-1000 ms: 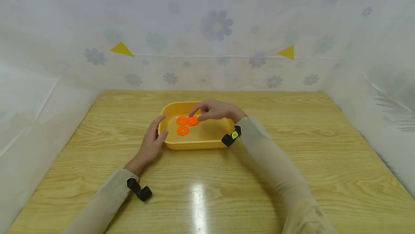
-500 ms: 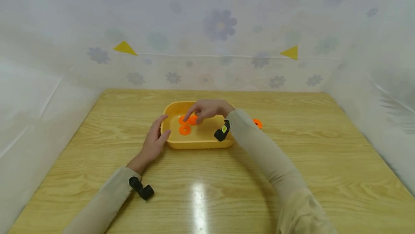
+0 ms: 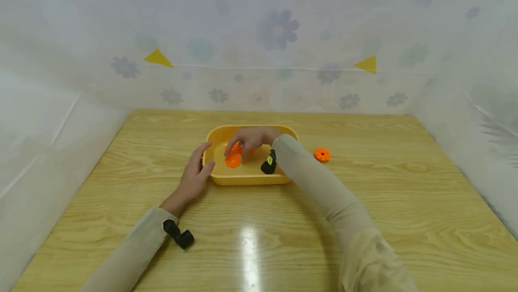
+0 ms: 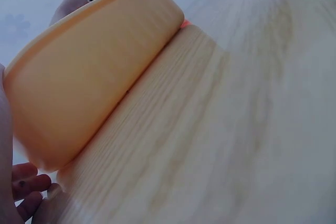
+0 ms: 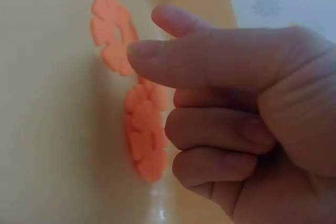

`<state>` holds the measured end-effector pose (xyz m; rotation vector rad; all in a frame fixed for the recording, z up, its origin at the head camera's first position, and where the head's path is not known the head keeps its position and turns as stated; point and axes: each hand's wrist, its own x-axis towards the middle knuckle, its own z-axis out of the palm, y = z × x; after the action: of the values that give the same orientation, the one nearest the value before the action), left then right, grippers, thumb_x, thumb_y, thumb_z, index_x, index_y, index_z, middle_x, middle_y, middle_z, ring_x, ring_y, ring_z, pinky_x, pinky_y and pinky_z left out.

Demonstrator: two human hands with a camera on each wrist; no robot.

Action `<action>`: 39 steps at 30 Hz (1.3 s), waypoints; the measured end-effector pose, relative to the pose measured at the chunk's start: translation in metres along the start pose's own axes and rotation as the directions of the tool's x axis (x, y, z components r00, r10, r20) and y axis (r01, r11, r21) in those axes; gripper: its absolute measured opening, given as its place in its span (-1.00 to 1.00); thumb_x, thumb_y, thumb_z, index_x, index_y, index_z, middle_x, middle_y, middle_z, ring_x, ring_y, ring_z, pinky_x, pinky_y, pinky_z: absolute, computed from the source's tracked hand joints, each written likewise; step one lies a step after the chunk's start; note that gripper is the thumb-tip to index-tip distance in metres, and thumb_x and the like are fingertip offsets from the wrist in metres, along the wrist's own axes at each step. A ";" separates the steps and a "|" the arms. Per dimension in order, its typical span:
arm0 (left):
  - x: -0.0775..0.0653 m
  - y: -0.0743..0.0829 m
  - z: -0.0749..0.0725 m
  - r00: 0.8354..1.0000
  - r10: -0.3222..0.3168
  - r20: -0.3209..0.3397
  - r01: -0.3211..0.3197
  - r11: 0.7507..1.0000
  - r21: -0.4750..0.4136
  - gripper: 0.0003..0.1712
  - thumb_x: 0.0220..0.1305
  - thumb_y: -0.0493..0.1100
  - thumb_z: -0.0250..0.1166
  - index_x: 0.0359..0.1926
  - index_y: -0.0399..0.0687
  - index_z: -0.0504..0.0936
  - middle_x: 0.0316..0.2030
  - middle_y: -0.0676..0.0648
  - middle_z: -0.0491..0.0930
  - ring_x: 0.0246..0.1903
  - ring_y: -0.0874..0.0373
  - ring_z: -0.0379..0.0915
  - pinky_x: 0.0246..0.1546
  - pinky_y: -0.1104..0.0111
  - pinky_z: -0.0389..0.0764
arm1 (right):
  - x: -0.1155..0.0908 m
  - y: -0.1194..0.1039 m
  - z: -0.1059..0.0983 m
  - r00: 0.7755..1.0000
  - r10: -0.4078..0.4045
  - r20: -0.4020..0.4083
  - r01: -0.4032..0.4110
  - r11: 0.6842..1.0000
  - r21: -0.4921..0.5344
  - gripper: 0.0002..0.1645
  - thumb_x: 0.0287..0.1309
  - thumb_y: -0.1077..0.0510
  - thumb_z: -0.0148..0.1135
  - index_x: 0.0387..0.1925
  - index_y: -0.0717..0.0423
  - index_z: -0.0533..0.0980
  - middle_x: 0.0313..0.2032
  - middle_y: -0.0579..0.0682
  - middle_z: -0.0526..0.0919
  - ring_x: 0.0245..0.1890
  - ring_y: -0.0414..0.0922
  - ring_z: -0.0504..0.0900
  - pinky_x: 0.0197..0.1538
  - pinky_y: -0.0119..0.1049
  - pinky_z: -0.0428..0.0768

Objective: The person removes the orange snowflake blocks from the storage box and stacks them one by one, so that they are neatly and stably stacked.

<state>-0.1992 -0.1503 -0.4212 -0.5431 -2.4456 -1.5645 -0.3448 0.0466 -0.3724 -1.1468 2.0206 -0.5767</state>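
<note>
A yellow plastic tray (image 3: 243,180) holds several orange flower-shaped notched discs near its left end. My left hand (image 3: 192,180) grips that end, thumb at the rim; in the left wrist view its fingers (image 4: 32,184) curl by the bottom corner of the tray wall (image 4: 94,72). Inside the tray, my right hand (image 3: 252,138) reaches down over the discs with nothing between thumb and index finger. A single disc (image 3: 233,161) lies nearest me. Seen from the right wrist, the thumb tip overlaps one disc (image 5: 107,27), and overlapping discs (image 5: 148,140) lie beside the curled fingers.
A small stack of orange discs (image 3: 322,155) sits on the wooden table (image 3: 384,193), right of the tray. A white flowered curtain (image 3: 259,76) with two yellow triangles stands behind the table, and white sheeting closes both sides.
My right hand has moved left and a little nearer me over the discs. Its sleeve has uncovered the stack on the table. My left hand keeps its hold on the tray.
</note>
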 end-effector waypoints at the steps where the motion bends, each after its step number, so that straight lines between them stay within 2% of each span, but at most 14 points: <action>1: 0.000 0.000 0.000 1.000 -0.001 0.001 0.001 1.000 0.001 -0.41 0.37 -0.38 0.03 0.37 -0.48 0.14 0.32 -0.48 0.15 0.18 -0.37 0.20 0.11 -0.08 0.29 | 0.001 0.001 0.001 1.000 0.004 -0.003 -0.004 1.000 0.002 -0.39 -0.04 0.46 0.28 0.14 0.14 0.55 0.14 0.04 0.57 -0.48 -0.20 0.14 -0.36 -0.39 0.24; 9: 0.000 -0.002 0.001 1.000 0.017 -0.016 -0.018 1.000 -0.018 -0.41 0.36 -0.40 0.04 0.36 -0.50 0.15 0.31 -0.50 0.16 0.15 -0.38 0.21 0.08 -0.11 0.31 | 0.007 0.007 0.007 0.999 -0.013 -0.039 0.010 0.997 -0.072 -0.41 -0.07 0.45 0.26 0.09 0.14 0.58 -0.03 0.06 0.61 -0.51 -0.20 0.16 -0.37 -0.41 0.24; 15: 0.000 0.000 0.001 1.000 0.014 -0.009 -0.014 1.000 -0.020 -0.41 0.36 -0.40 0.03 0.36 -0.50 0.14 0.32 -0.51 0.15 0.20 -0.38 0.18 0.14 -0.14 0.28 | 0.007 0.006 0.010 0.998 0.010 -0.063 -0.017 0.993 -0.119 -0.42 -0.06 0.43 0.25 0.09 0.13 0.58 0.12 0.05 0.57 -0.36 -0.17 0.24 -0.26 -0.41 0.26; 19: 0.000 0.001 0.001 1.000 0.015 -0.012 -0.015 1.000 -0.013 -0.42 0.36 -0.40 0.03 0.36 -0.51 0.14 0.31 -0.52 0.15 0.20 -0.39 0.17 0.14 -0.13 0.27 | 0.007 0.005 0.011 0.996 0.026 -0.089 -0.038 0.990 -0.138 -0.46 -0.06 0.43 0.27 0.05 0.13 0.60 0.11 0.05 0.58 -0.26 -0.16 0.30 -0.18 -0.42 0.30; 22: -0.001 0.002 0.001 1.000 0.012 -0.017 -0.012 1.000 -0.007 -0.42 0.36 -0.41 0.03 0.35 -0.51 0.15 0.31 -0.52 0.15 0.17 -0.38 0.19 0.10 -0.10 0.29 | 0.007 0.003 0.011 0.995 0.030 -0.099 -0.044 0.988 -0.145 -0.49 -0.09 0.44 0.26 -0.01 0.16 0.61 0.02 0.05 0.61 -0.34 -0.17 0.29 -0.23 -0.42 0.31; 26: -0.001 0.003 0.002 1.000 0.006 -0.016 -0.006 1.000 0.002 -0.42 0.36 -0.40 0.03 0.35 -0.50 0.15 0.30 -0.51 0.16 0.11 -0.37 0.22 0.04 -0.05 0.31 | 0.007 0.000 0.013 0.997 0.027 -0.074 -0.039 0.986 -0.160 -0.50 -0.11 0.42 0.29 -0.02 0.17 0.59 -0.27 0.01 0.56 -0.51 -0.20 0.23 -0.34 -0.42 0.29; 29: -0.001 0.002 0.001 1.000 0.000 -0.011 0.000 1.000 0.004 -0.42 0.37 -0.39 0.03 0.36 -0.49 0.15 0.30 -0.50 0.17 0.10 -0.35 0.23 0.03 0.03 0.32 | 0.007 -0.001 0.014 0.999 0.017 -0.049 -0.025 0.986 -0.167 -0.50 -0.10 0.37 0.35 -0.01 0.15 0.57 -0.45 -0.03 0.44 -0.56 -0.22 0.22 -0.36 -0.43 0.29; 35: 0.000 0.003 0.000 1.000 -0.006 -0.016 0.007 1.000 0.016 -0.42 0.38 -0.37 0.03 0.36 -0.46 0.16 0.28 -0.49 0.21 -0.01 -0.29 0.29 -0.10 0.49 0.27 | 0.010 0.000 0.014 0.998 0.012 -0.065 -0.024 0.981 -0.190 -0.54 -0.09 0.34 0.39 -0.04 0.12 0.59 -0.41 -0.07 0.48 -0.53 -0.21 0.20 -0.34 -0.42 0.29; 39: 0.000 0.004 0.000 1.000 -0.011 -0.012 0.011 1.000 0.015 -0.42 0.38 -0.38 0.03 0.36 -0.47 0.16 0.27 -0.50 0.20 -0.04 -0.28 0.29 -0.14 0.56 0.24 | 0.010 -0.002 0.014 0.997 0.032 -0.069 -0.045 0.981 -0.187 -0.55 -0.11 0.35 0.39 -0.07 0.11 0.60 -0.43 -0.06 0.47 -0.54 -0.20 0.19 -0.35 -0.42 0.28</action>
<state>-0.1975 -0.1490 -0.4179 -0.5171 -2.4540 -1.5479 -0.3363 0.0364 -0.3839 -1.2099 2.1868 -0.4153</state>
